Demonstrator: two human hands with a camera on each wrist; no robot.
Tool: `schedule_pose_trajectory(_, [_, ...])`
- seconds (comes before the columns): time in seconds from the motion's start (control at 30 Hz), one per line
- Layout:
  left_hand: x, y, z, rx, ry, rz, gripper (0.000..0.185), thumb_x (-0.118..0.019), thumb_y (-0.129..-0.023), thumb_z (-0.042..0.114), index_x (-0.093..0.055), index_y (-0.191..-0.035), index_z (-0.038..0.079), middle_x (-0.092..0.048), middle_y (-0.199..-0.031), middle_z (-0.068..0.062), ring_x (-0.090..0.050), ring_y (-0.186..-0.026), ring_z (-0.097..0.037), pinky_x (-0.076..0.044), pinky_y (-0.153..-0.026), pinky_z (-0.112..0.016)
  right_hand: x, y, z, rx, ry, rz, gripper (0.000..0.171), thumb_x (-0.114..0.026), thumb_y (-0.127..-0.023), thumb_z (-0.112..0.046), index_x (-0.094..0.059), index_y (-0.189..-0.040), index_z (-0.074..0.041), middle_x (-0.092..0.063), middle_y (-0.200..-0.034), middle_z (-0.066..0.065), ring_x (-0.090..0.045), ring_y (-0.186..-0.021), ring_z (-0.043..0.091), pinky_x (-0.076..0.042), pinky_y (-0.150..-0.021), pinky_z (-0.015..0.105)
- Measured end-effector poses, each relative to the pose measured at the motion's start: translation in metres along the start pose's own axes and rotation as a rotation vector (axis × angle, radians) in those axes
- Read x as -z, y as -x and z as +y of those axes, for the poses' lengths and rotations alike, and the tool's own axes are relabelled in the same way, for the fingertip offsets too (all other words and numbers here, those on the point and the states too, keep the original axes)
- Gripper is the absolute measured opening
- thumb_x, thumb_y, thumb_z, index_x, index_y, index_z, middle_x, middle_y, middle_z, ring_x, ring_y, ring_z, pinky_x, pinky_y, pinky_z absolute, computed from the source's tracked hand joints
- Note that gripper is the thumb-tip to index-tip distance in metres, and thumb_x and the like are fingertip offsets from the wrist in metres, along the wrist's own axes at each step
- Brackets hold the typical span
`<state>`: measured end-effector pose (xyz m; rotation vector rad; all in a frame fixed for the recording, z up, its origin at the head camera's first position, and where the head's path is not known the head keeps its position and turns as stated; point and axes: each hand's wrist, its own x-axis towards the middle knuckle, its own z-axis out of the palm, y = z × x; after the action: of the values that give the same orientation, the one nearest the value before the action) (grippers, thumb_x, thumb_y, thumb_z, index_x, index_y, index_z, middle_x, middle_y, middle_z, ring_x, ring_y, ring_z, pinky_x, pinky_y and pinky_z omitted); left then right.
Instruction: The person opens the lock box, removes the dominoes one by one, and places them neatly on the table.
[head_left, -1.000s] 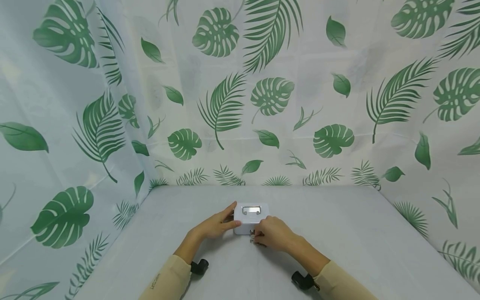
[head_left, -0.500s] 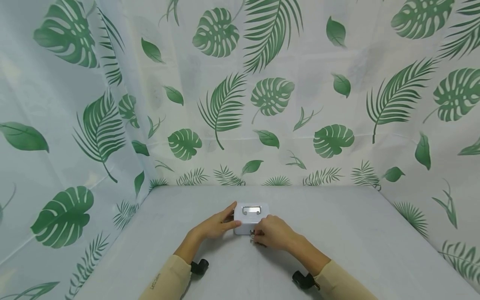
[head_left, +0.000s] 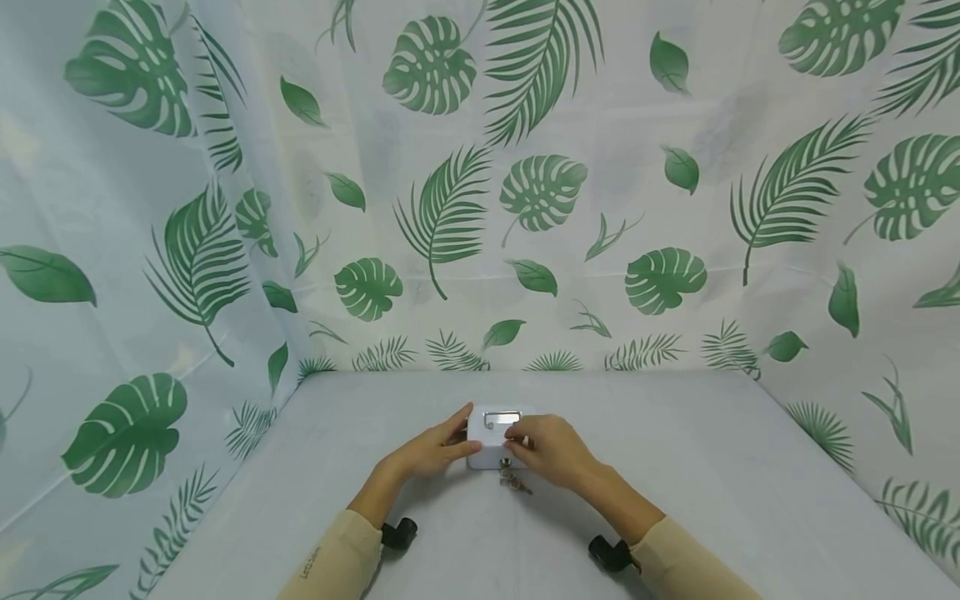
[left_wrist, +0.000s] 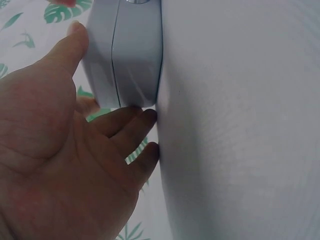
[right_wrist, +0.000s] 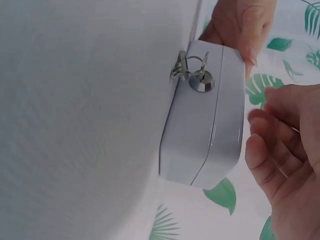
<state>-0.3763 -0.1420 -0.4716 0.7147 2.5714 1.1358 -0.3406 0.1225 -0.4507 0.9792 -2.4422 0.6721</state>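
Observation:
A small white cash box (head_left: pixel 486 455) sits on the table with its lid down and a metal handle (head_left: pixel 501 417) on top. From its front lock (right_wrist: pixel 201 81) hangs a ring of several keys (head_left: pixel 513 481), one seated in the keyhole. My left hand (head_left: pixel 429 451) holds the box by its left end, the thumb (left_wrist: pixel 70 47) on the lid edge and the other fingers along the side. Just over the lid's right part is my right hand (head_left: pixel 553 451), fingers loosely bent near the handle. In the right wrist view this hand (right_wrist: pixel 290 145) holds nothing and stands apart from the lid.
A white cloth covers the table (head_left: pixel 660 450). Behind and at both sides hang white curtains (head_left: pixel 600 333) with green leaf prints. Each forearm carries a black wrist camera (head_left: pixel 400 534).
My right hand has let go of the keys at the lock and moved up over the lid towards the handle. The left hand and the box have stayed in place.

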Motion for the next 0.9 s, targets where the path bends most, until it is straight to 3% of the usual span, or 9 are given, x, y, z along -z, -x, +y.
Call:
schedule_pose_trajectory(0.07, [0.0, -0.001, 0.0, -0.002, 0.0, 0.0, 0.087, -0.057, -0.102, 0.059, -0.014, -0.169, 0.023, -0.041, -0.165, -0.014, -0.04, -0.153, -0.031, -0.029, -0.124, -0.059, 0.001, 0.0, 0.002, -0.005, -0.015, 0.032, 0.01, -0.082, -0.09, -0.014, -0.08, -0.099, -0.011, -0.075, -0.089, -0.005, -0.057, -0.068, 0.001, -0.05, -0.06, 0.018])
schedule_pose_trajectory(0.17, [0.0, -0.001, -0.002, 0.0, -0.002, -0.002, 0.087, -0.057, -0.102, 0.058, -0.014, -0.169, 0.023, -0.04, -0.166, -0.013, -0.039, -0.154, -0.031, -0.029, -0.124, -0.059, 0.0, 0.001, 0.007, -0.017, -0.039, 0.047, 0.019, -0.083, -0.09, -0.016, -0.078, -0.107, -0.01, -0.074, -0.105, -0.001, -0.064, -0.086, 0.01, -0.057, -0.073, 0.027])
schedule_pose_trajectory(0.3, [0.0, -0.001, -0.002, 0.01, -0.005, 0.0, 0.085, -0.057, -0.103, 0.057, -0.014, -0.169, 0.026, -0.04, -0.166, -0.012, -0.039, -0.154, -0.031, -0.029, -0.124, -0.06, 0.001, 0.003, 0.014, -0.07, -0.101, -0.024, 0.037, -0.083, -0.09, -0.021, -0.074, -0.123, -0.007, -0.067, -0.134, 0.009, -0.059, -0.123, 0.026, -0.054, -0.101, 0.046])
schedule_pose_trajectory(0.43, [0.0, -0.001, -0.001, 0.022, -0.013, 0.007, 0.086, -0.057, -0.101, 0.06, -0.015, -0.169, 0.028, -0.04, -0.166, -0.01, -0.038, -0.154, -0.031, -0.028, -0.124, -0.061, 0.003, 0.004, 0.022, -0.152, -0.179, -0.12, 0.049, -0.082, -0.091, -0.024, -0.067, -0.134, -0.006, -0.054, -0.152, 0.016, -0.049, -0.137, 0.036, -0.046, -0.111, 0.058])
schedule_pose_trajectory(0.6, [0.001, 0.0, 0.0, 0.027, -0.024, 0.011, 0.088, -0.056, -0.1, 0.064, -0.015, -0.169, 0.028, -0.04, -0.166, -0.01, -0.038, -0.154, -0.031, -0.027, -0.125, -0.061, 0.003, 0.004, 0.03, -0.214, -0.25, -0.176, 0.057, -0.081, -0.091, -0.027, -0.063, -0.141, -0.006, -0.044, -0.161, 0.019, -0.04, -0.147, 0.043, -0.038, -0.116, 0.065])
schedule_pose_trajectory(0.9, [0.0, 0.0, -0.002, 0.025, -0.024, 0.002, 0.089, -0.056, -0.099, 0.066, -0.015, -0.169, 0.029, -0.041, -0.166, -0.009, -0.038, -0.154, -0.032, -0.028, -0.124, -0.061, 0.003, 0.007, 0.039, -0.297, -0.257, -0.209, 0.07, -0.081, -0.09, -0.036, -0.057, -0.147, -0.003, -0.037, -0.164, 0.023, -0.034, -0.151, 0.049, -0.032, -0.119, 0.068])
